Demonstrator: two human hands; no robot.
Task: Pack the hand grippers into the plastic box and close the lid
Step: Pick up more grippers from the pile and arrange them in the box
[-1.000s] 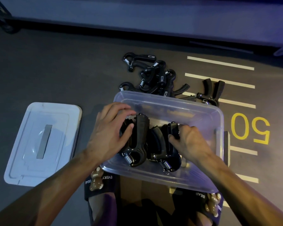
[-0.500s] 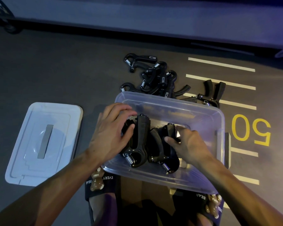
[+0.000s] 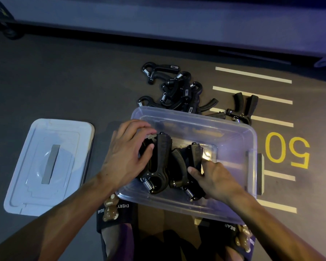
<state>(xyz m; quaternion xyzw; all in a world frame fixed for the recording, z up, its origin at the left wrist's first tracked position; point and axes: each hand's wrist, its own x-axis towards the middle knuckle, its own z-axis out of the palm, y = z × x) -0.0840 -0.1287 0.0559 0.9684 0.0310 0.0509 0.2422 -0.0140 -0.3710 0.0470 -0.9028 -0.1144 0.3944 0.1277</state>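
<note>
A clear plastic box (image 3: pixel 233 132) sits on the dark floor in front of me. Inside it lie black hand grippers side by side. My left hand (image 3: pixel 126 155) holds the left hand gripper (image 3: pixel 161 161), fingers curled over its far handle. My right hand (image 3: pixel 215 179) pinches the right hand gripper (image 3: pixel 193 157) near its lower handle. Its spring (image 3: pixel 188 193) points toward me. A pile of several more hand grippers (image 3: pixel 177 91) lies on the floor beyond the box. One separate hand gripper (image 3: pixel 243 107) rests to the right of the pile.
The white lid (image 3: pixel 47 166) lies flat on the floor left of the box, handle strip up. Painted pale lines and a yellow "50" (image 3: pixel 288 149) mark the floor at right. My slippered feet (image 3: pixel 111 211) are under the box's near edge. A low wall runs along the back.
My right hand has slid down and toward me along the right hand gripper, uncovering its upper handle. My left hand has stayed on the left one.
</note>
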